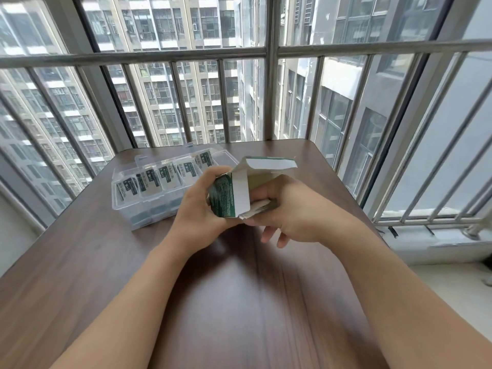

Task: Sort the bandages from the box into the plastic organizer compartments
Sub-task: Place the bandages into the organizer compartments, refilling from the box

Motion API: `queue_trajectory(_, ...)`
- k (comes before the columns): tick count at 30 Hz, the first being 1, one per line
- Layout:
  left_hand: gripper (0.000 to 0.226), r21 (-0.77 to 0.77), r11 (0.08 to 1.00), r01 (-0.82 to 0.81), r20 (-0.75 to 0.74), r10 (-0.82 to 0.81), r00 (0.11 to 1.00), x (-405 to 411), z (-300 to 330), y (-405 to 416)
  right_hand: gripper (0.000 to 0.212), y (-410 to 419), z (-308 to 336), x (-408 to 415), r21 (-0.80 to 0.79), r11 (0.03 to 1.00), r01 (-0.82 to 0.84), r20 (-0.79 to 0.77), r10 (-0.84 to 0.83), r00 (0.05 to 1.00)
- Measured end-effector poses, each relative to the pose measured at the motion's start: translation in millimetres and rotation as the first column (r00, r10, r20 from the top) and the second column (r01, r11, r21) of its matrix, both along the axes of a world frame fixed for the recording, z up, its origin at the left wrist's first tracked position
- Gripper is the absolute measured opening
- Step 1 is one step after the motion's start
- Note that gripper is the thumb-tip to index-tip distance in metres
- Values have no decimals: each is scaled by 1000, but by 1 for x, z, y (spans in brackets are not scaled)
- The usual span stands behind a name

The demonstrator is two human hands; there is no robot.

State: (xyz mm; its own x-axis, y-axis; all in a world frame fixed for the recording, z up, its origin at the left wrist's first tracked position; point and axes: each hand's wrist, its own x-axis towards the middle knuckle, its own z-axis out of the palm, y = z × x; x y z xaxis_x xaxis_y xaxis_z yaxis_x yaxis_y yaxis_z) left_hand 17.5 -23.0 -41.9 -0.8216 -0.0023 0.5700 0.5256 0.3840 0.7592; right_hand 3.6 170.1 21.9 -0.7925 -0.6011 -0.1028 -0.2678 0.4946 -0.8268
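Your left hand (198, 206) grips the green and white box (231, 193) by its printed side, holding it above the bench (239, 288) with its flaps open toward the window. Your right hand (290, 209) sits just beside it at the open end, thumb and fingers pinching a stack of bandages (259, 207) that pokes from the box. The plastic organizer (165, 182) lies on the bench behind and left of your left hand, its lid open and its compartments already carrying bandages.
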Motion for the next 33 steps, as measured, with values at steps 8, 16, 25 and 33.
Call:
queue_trajectory(8, 70, 92, 996, 14, 43, -18, 999, -2, -2, 1, 20, 3, 1, -1, -70, 997, -18, 91, 25, 996)
queue_trajectory(16, 75, 123, 992, 25, 78, -34, 996, -3, -3, -2, 19, 3, 5, -2, -263, 964, 20, 103, 8, 995)
queue_trajectory(25, 73, 186, 982, 16, 230, -60, 971, -2, -2, 4, 23, 6, 12, -4, -364, 923, 123, -185, -201, 962)
queue_trajectory(33, 67, 229, 973, -25, 362, -61, 930, -1, -5, 15, 17, 25, 31, -1, -689, 708, 157, -25, -239, 971)
